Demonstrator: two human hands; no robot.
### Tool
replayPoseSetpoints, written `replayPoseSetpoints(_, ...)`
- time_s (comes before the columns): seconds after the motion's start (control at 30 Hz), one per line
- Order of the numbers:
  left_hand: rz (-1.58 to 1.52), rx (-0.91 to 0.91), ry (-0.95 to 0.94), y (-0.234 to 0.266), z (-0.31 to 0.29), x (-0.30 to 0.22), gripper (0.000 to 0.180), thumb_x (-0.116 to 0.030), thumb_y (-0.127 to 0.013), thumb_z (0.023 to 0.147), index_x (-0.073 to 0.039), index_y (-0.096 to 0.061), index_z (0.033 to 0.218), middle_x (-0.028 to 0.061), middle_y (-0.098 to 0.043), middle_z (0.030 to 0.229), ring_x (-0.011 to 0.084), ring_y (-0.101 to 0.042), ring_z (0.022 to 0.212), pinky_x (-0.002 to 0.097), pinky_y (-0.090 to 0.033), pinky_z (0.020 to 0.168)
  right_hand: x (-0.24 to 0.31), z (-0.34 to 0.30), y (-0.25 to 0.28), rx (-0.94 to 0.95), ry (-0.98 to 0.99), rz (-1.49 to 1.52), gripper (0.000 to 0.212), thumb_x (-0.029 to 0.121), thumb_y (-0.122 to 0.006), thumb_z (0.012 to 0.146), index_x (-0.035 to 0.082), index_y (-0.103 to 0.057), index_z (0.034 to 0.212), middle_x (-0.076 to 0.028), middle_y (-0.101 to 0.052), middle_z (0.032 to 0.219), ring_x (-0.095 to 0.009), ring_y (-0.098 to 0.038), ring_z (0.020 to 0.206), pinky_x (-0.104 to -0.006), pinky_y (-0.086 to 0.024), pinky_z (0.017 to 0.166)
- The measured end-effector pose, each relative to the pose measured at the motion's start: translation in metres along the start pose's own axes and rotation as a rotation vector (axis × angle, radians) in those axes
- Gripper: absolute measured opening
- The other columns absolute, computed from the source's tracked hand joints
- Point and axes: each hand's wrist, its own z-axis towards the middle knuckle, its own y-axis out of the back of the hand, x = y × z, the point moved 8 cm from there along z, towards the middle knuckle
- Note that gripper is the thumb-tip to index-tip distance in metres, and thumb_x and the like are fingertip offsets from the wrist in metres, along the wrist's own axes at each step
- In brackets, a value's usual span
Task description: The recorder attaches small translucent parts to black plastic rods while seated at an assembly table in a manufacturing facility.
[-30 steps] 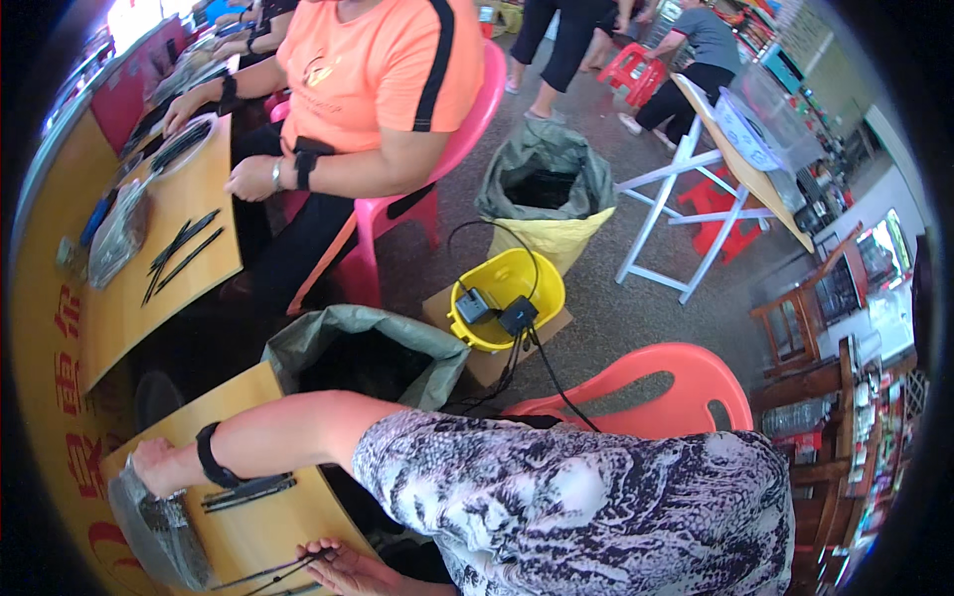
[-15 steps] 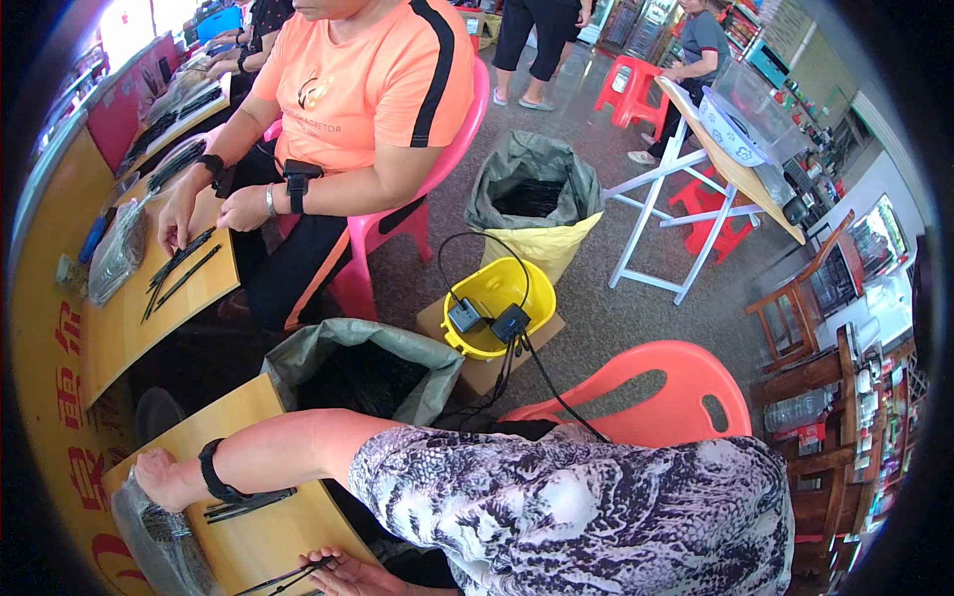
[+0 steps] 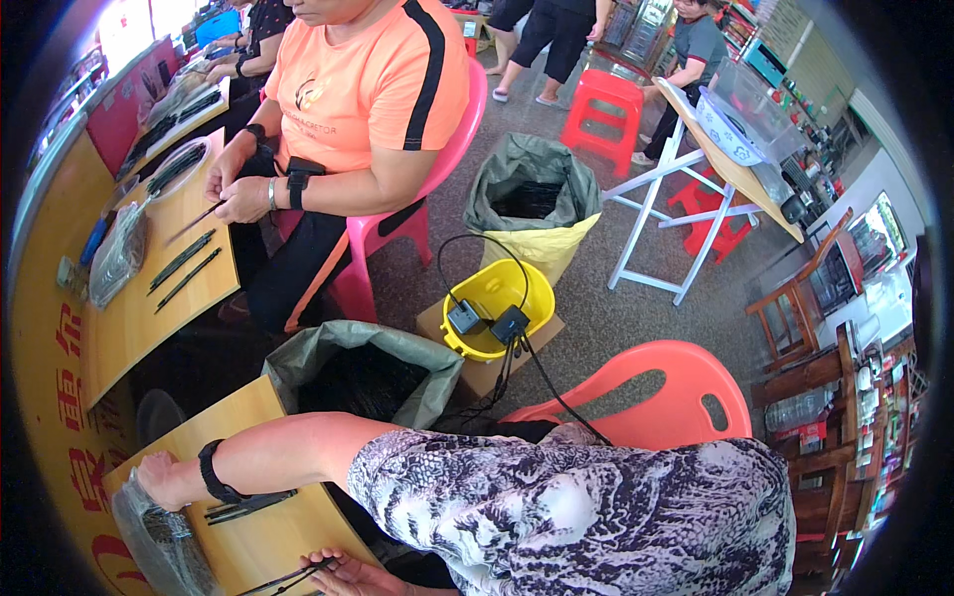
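Observation:
My right hand [image 3: 161, 483], a black band on its wrist, is closed at the mouth of a clear plastic bag [image 3: 179, 544] of thin dark pieces. Its fingertips are hidden, so what they grip does not show. Lower down, my left hand [image 3: 343, 574] is palm up, its fingers and thumb closed around a few thin black strips [image 3: 283, 580]. Between the hands, a small bundle of black strips [image 3: 248, 505] lies on the yellow wooden board [image 3: 238, 417], partly under my right forearm.
An open sack [image 3: 442, 360] stands beside my board. Beyond it are a yellow tub [image 3: 542, 288] with black devices and cables, and another sack [image 3: 586, 164]. A co-worker in orange [image 3: 368, 89] sits at a similar board [image 3: 119, 333]. My red chair [image 3: 686, 370] is at the right.
My hands have hardly moved. The co-worker's hands have lifted off the strips and now hold a thin dark strip nearer the body. A red stool in the background has shifted left.

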Motion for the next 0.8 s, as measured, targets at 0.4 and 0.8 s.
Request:
replayPoseSetpoints(0.4,0.031,-0.131,-0.010,0.013,-0.006,0.000,0.014,-0.014,-0.053,0.086,-0.001,-0.053,0.092,0.0083,-0.059,0.084,0.0169,-0.055,0.073,0.0278,-0.046,0.068,0.009,-0.018,0.013,-0.077,0.226,-0.037,0.022,0.015,-0.070,0.054,0.003,-0.065,0.071,-0.011,-0.063,0.076,-0.023,-0.062,0.079,-0.0351,-0.050,0.064)
replayPoseSetpoints(0.8,0.018,-0.150,0.001,0.014,-0.009,0.000,0.018,-0.012,-0.051,0.086,0.000,-0.057,0.098,0.0113,-0.060,0.085,0.0216,-0.055,0.077,0.0334,-0.044,0.073,0.033,-0.044,0.016,-0.109,0.422,-0.514,0.023,0.021,-0.065,0.059,0.003,-0.064,0.074,-0.011,-0.059,0.075,-0.023,-0.057,0.070,-0.0333,-0.041,0.058)
